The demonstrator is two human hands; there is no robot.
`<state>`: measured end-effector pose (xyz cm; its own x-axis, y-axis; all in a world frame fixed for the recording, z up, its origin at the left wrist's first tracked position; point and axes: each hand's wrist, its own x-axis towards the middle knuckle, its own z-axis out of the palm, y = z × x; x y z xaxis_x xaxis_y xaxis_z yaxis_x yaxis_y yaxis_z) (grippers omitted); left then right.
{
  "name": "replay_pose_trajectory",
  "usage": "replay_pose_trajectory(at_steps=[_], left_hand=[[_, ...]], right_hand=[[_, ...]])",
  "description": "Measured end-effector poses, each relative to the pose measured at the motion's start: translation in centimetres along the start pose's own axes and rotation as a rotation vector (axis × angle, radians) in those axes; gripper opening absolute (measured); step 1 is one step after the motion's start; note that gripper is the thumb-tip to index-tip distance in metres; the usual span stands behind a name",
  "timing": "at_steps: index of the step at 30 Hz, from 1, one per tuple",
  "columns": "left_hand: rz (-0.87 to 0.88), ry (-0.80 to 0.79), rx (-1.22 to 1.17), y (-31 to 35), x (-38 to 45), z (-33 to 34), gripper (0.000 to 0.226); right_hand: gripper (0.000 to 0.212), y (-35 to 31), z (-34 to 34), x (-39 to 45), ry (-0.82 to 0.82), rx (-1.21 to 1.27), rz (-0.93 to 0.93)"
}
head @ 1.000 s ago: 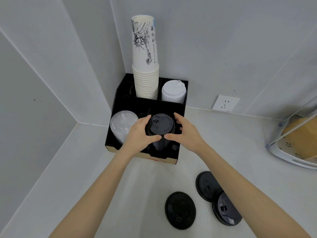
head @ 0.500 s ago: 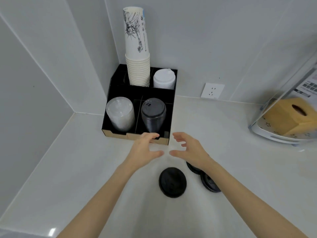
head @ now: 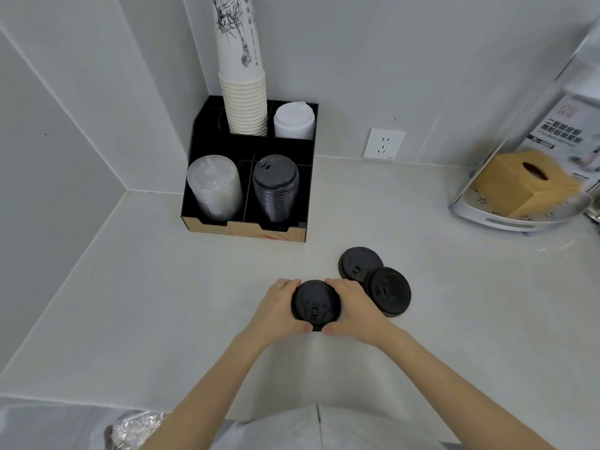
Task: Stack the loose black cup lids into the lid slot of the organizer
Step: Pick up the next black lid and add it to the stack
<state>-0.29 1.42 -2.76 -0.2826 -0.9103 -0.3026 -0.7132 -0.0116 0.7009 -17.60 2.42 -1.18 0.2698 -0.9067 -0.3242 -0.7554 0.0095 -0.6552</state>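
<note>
A black organizer [head: 194, 177] stands in the counter's back corner. Its front right slot holds a tall stack of black lids [head: 276, 190]. Three loose black lids lie on the counter in front of it. My left hand [head: 279, 310] and my right hand [head: 354, 306] clasp the nearest black lid [head: 315, 303] from both sides, fingers curled around its rim. Two more black lids overlap to the right, one farther back [head: 358, 263] and one on top nearer me [head: 388, 292].
The organizer also holds clear lids [head: 214, 186], white lids [head: 293, 121] and a tall stack of paper cups [head: 242, 76]. A wall socket [head: 384, 143] is behind. A metal rack with a tan tissue box [head: 526, 183] stands at the right.
Both hands left the black lid stack in the organizer, drew back toward me, and closed around the nearest loose lid on the counter. The camera tilted down.
</note>
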Motion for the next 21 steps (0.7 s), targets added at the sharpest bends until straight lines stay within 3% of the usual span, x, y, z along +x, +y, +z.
replay_pose_trajectory(at_steps=[12, 21], left_hand=[[0.075, 0.121, -0.112, 1.5, 1.1, -4.3, 0.077], [0.145, 0.321, -0.162, 3.6, 3.3, -10.4, 0.08]], right_hand=[[0.082, -1.8, -2.5, 2.1, 0.098, 0.223, -0.03], [0.074, -6.0, -7.4, 5.7, 0.218, 0.341, -0.161]])
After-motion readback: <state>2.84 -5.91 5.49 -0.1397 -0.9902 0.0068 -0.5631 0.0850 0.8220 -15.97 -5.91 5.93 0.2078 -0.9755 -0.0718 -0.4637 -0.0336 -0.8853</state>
